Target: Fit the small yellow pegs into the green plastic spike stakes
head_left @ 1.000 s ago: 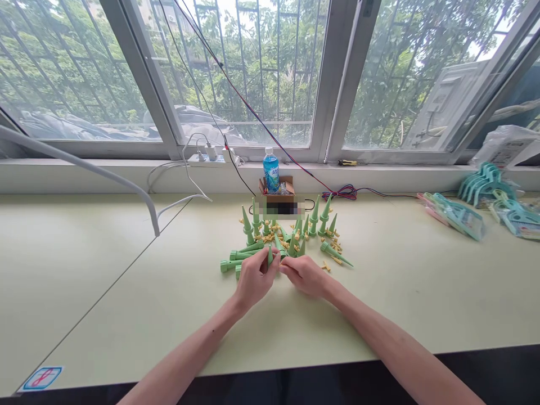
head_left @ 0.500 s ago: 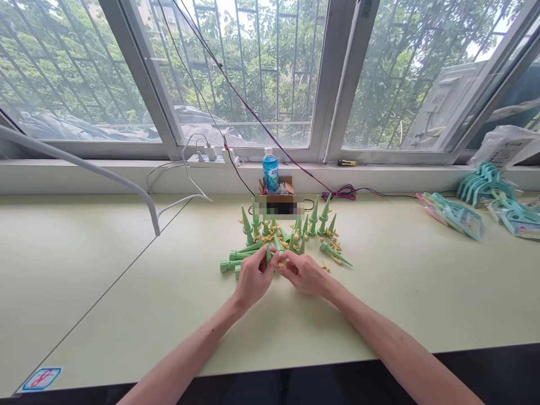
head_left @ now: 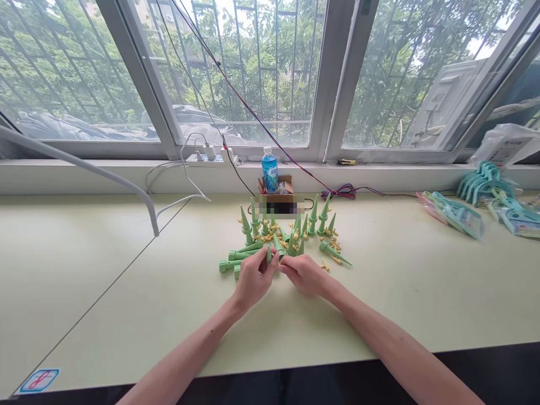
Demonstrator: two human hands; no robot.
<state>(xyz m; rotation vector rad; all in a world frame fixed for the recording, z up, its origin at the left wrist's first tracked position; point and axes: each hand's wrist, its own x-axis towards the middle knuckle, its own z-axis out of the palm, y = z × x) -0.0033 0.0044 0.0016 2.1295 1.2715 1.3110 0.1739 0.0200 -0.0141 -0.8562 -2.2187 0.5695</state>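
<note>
My left hand (head_left: 255, 275) is closed around a green watering spike (head_left: 269, 254), its pointed tip standing up between thumb and fingers. Right beside it, my right hand (head_left: 304, 274) pinches a small yellow valve against the spike's side; the fingers cover most of that valve. Behind both hands stand several green spikes (head_left: 313, 216), points up. More green spikes (head_left: 239, 255) lie on their sides to the left, partly under my left hand. One spike (head_left: 335, 253) lies to the right, with loose yellow valves (head_left: 324, 266) near it.
A small cardboard box (head_left: 288, 183) with a blue bottle (head_left: 270, 171) sits at the back, before the window. Coiled red and blue wire (head_left: 340, 192) lies to its right. Teal hangers (head_left: 485, 183) and bagged plastic items (head_left: 453, 214) rest far right. A grey-white tube (head_left: 126, 183) reaches in from the left.
My right fingers have closed in tighter beside my left hand, and the yellow valve seen between them is now mostly hidden. The left hand keeps its hold on the spike.
</note>
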